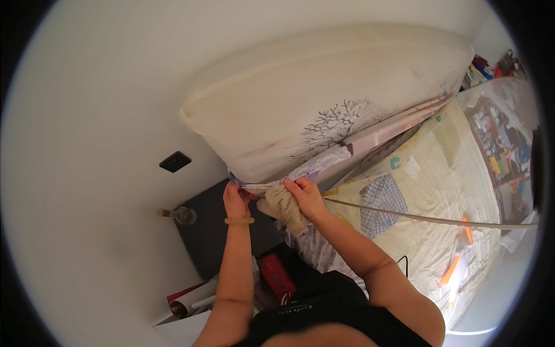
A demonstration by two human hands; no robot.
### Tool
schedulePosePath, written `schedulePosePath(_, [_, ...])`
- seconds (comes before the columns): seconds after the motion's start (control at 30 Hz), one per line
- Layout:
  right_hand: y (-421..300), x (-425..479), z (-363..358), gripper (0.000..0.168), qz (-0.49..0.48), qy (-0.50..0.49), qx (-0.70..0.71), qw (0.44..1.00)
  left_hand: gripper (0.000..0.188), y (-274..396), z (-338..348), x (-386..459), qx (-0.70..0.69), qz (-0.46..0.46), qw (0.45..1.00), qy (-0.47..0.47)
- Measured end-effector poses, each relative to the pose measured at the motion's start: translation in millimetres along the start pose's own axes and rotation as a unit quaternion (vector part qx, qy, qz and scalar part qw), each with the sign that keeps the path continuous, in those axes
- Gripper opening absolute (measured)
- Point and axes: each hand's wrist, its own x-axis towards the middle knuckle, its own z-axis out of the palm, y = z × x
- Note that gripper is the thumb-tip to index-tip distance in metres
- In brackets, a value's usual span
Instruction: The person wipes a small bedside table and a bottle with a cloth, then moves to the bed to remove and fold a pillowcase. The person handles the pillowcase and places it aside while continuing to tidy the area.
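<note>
At the near left corner of a fabric-covered headboard (338,104) printed with a bare tree, both hands are on a strip of light purplish fabric (260,187). My left hand (235,200), with a bangle at the wrist, pinches the strip at the headboard's lower corner. Farther right, my right hand (305,197) grips the same strip and a bunched beige fluffy cloth (284,208) that hangs between the hands. Some fingertips are hidden behind the fabric. A patterned purplish sheet (325,251) hangs below, beside the bed.
A corked glass bottle (184,215) stands on the dark bedside cabinet (204,234) at left. The bed's pale quilt (451,186) lies to the right, crossed by a thin cloth-covered pole (425,220). Rolled papers (190,303) and a red box (277,273) are near my body.
</note>
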Motion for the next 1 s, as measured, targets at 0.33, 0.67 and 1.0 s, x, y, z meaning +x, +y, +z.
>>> schedulePosePath(0.33, [-101.6, -3.2, 23.0, 0.035, -0.125, -0.049, -0.075, 0.988, 0.011, 102.2, 56.9, -24.7, -0.084, 0.125, 0.984, -0.095])
schedulePosePath(0.67, [-198.2, 7.5, 44.5, 0.031, -0.187, -0.094, -0.065, 0.976, 0.013, 186.3, 106.2, -27.6, -0.079, 0.262, 0.953, -0.133])
schedulePosePath(1.0, [-283.3, 28.3, 63.2, 0.027, -0.274, -0.088, -0.010, 0.958, 0.013, 260.0, 158.4, -17.0, -0.040, 0.300, 0.942, -0.148])
